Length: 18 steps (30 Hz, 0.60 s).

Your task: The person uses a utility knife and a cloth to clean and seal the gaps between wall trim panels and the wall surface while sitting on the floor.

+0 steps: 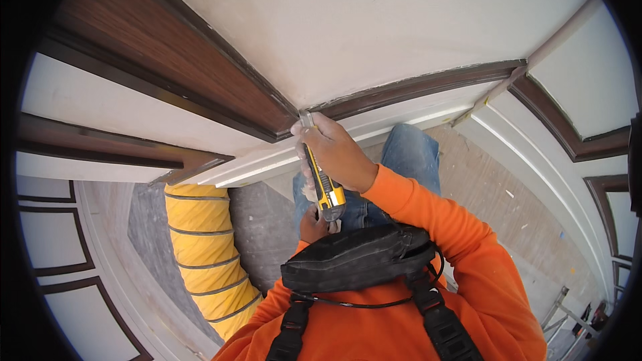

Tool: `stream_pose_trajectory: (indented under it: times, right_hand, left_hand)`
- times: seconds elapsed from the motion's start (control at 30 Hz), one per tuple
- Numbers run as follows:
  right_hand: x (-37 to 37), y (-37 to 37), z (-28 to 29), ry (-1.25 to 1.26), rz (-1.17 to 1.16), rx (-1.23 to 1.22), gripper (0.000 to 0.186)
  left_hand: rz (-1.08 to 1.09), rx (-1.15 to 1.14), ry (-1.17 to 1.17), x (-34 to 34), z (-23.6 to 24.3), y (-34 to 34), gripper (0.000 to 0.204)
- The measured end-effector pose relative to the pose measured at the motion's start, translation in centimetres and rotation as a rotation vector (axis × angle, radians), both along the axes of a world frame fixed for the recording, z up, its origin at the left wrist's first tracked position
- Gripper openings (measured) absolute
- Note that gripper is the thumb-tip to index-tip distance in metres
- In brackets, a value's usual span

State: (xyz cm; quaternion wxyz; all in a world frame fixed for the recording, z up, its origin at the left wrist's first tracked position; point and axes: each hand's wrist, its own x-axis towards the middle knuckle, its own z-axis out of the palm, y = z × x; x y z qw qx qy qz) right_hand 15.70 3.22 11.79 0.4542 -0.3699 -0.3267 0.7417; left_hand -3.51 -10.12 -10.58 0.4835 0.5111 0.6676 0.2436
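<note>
Right fingers [323, 126] grasp yellow utility knife [326, 187] | upper end by brown trim [414, 88] | left hand [313, 226] below, grip unclear

So the floor [475, 174] looks like wood on the right of the frame, greyer toward the left. Fat yellow duct hose [204, 247] sprawled lower left, tiny pale scrap [509, 194] at right, metal frame [578, 319] lower right.

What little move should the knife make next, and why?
Maybe slide the slim yellow-and-black utility knife slightly along the dark brown wooden trim, because the bare right-hand grip holds it and its grey tip seems to meet the trim's corner.
</note>
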Motion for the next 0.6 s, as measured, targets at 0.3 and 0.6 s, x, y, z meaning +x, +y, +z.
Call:
stream_pose_trajectory:
  times: [0.3, 0.6]
  right_hand:
    - [0.0, 0.4, 0.7, 0.035, 0.007, 0.013, 0.022]
    - [0.2, 0.1, -0.1, 0.049, 0.036, -0.018, 0.02]
  left_hand:
    - [0.023, 0.055, 0.007, -0.2, -1.0, 0.0, 0.032]
    - [0.017, 0.067, -0.014, -0.3, -1.1, -0.4, 0.032]
